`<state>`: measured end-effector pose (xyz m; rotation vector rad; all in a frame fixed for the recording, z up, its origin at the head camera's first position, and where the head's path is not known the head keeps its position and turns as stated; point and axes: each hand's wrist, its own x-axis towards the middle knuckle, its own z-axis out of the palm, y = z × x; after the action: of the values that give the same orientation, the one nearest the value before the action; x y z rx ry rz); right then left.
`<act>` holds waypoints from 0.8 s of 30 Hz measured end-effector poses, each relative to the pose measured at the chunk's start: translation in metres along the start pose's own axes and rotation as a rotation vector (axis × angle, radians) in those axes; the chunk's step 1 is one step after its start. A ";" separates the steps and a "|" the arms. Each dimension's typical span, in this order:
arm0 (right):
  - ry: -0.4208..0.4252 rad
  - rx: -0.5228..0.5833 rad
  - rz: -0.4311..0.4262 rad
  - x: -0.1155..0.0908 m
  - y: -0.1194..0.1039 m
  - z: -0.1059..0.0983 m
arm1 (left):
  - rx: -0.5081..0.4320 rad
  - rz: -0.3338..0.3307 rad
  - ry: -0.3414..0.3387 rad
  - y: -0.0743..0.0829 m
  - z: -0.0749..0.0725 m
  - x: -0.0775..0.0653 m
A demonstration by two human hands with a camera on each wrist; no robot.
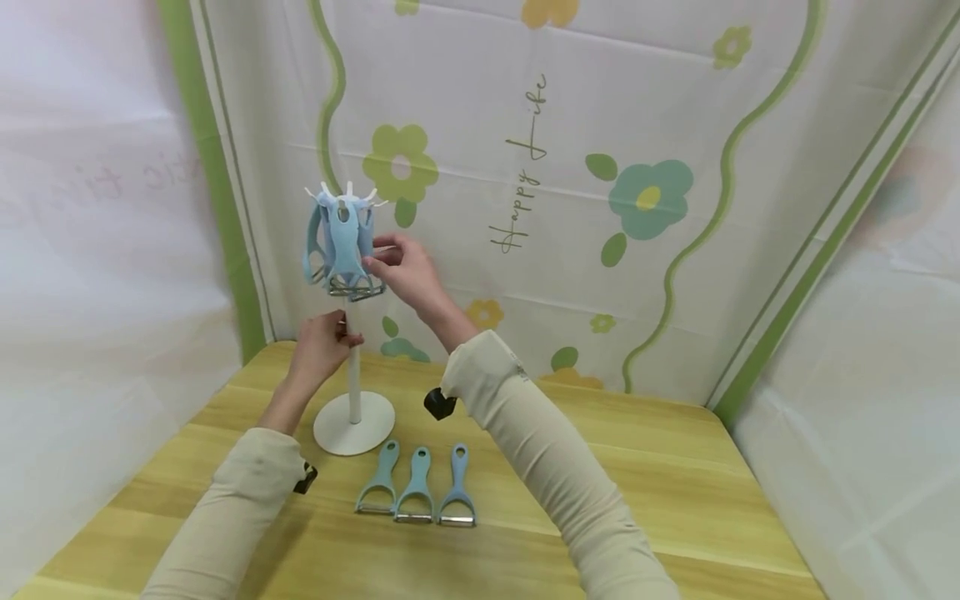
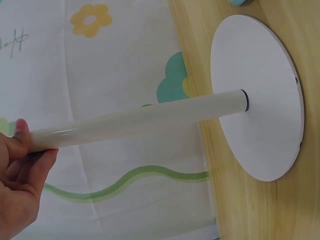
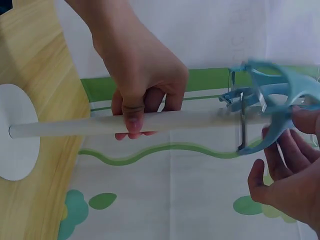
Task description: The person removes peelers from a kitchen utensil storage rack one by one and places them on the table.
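A white stand has a round base (image 1: 333, 429), an upright pole (image 2: 150, 115) and a ring of white hooks (image 1: 350, 190) at its top. Several blue Y-shaped peelers (image 1: 346, 242) hang from these hooks, blades down. My left hand (image 1: 321, 346) grips the pole below them, thumb and fingers around it. Higher up, my right hand (image 1: 411, 275) pinches a light blue peeler (image 3: 280, 132) at the right side of the hanging group. Part of that peeler's handle is hidden by the fingers and cut off by the right wrist view's edge.
Three more peelers lie in a row on the wooden table (image 1: 600, 483) in front of the base: a green-blue one (image 1: 385, 468), a teal one (image 1: 420, 475) and a blue one (image 1: 459, 475). A flower-patterned cloth (image 1: 465, 167) hangs behind the table.
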<state>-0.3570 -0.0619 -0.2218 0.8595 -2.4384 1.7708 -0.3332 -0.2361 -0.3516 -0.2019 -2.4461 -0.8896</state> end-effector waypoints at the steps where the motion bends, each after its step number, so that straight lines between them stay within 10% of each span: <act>1: -0.006 0.006 -0.006 0.000 0.000 0.000 | -0.001 0.009 -0.001 0.000 0.000 0.000; 24: 0.069 -0.004 -0.019 -0.009 -0.007 -0.025 | 0.007 -0.041 -0.042 0.001 -0.001 -0.001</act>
<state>-0.3541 -0.0378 -0.2099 0.8048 -2.3821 1.7584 -0.3320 -0.2361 -0.3513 -0.1703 -2.4995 -0.9025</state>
